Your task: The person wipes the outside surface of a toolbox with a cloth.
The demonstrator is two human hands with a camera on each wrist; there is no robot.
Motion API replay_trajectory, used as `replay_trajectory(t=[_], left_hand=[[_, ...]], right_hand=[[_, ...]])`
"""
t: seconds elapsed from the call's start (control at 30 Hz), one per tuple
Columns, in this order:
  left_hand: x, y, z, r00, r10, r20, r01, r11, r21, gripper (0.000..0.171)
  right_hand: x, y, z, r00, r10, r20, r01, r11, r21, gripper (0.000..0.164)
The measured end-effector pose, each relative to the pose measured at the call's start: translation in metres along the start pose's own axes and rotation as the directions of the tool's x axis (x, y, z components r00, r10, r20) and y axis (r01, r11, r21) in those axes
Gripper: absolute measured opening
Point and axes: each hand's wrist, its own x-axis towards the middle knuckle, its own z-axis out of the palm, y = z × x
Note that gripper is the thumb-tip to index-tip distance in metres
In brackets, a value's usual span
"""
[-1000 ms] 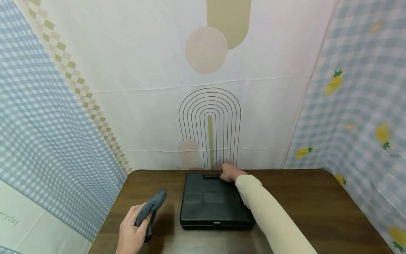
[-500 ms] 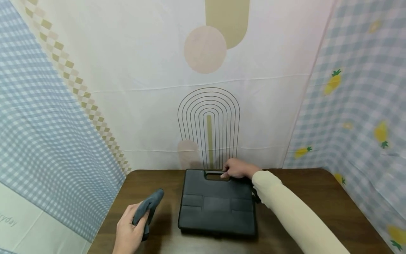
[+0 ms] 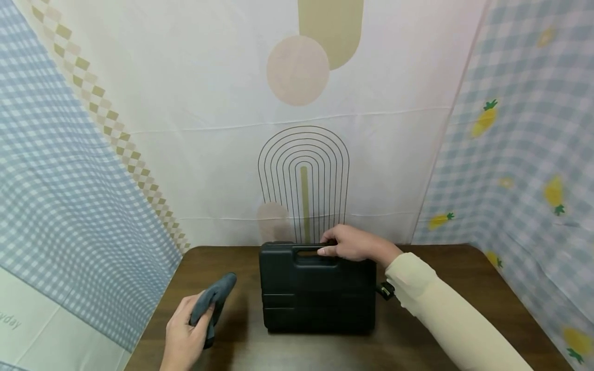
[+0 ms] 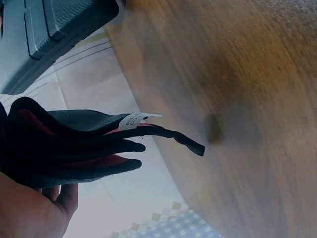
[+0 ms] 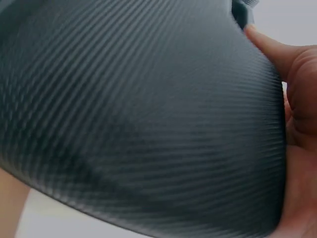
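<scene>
Near the middle of the wooden table, a black plastic carrying case point(image 3: 320, 299) stands upright with its handle cutout on top. My right hand point(image 3: 350, 245) grips the case by the handle's right end, thumb on the near side; in the right wrist view the ribbed case wall point(image 5: 148, 109) fills most of the picture beside the thumb. To the left, my left hand point(image 3: 185, 322) pinches a folded dark grey cloth item point(image 3: 211, 304), held over the table. The left wrist view shows its black edging, reddish inside and a white label point(image 4: 136, 120). The exact kind of cloth item cannot be told.
The brown table point(image 3: 441, 288) has rounded far corners. Behind it hangs a pale printed cloth point(image 3: 223, 180), with blue checked cloth point(image 3: 510, 170) at both sides. A small dark device point(image 3: 385, 290) shows beside the right wrist.
The case has tipped up from lying flat to standing upright, lifted by its handle in the right hand. The left hand has shifted slightly left, still holding the grey cloth item.
</scene>
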Motion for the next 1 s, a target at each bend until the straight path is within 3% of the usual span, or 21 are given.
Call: replay_trajectory(t=[0.2, 0.5, 0.8, 1.0], left_hand=[[0.003, 0.0, -0.001, 1.0, -0.015, 0.008, 0.015, 0.999, 0.03, 0.028], [0.004, 0.001, 0.001, 1.0, -0.001, 0.013, 0.001, 1.0, 0.031, 0.028], [0.003, 0.0, 0.002, 1.0, -0.012, 0.013, 0.011, 1.0, 0.026, 0.027], [0.005, 0.002, 0.002, 1.0, -0.013, 0.01, 0.013, 0.999, 0.031, 0.027]], right_hand=[[-0.017, -0.019, 0.0, 0.999, -0.029, -0.033, 0.027, 0.999, -0.042, 0.03], [-0.034, -0.024, 0.015, 0.982, -0.097, -0.165, 0.074, 0.987, -0.14, 0.016], [-0.064, -0.042, 0.04, 0.956, -0.187, -0.227, 0.136, 0.965, -0.222, 0.009], [-0.076, -0.043, 0.07, 0.942, -0.253, -0.219, 0.195, 0.947, -0.257, 0.012]])
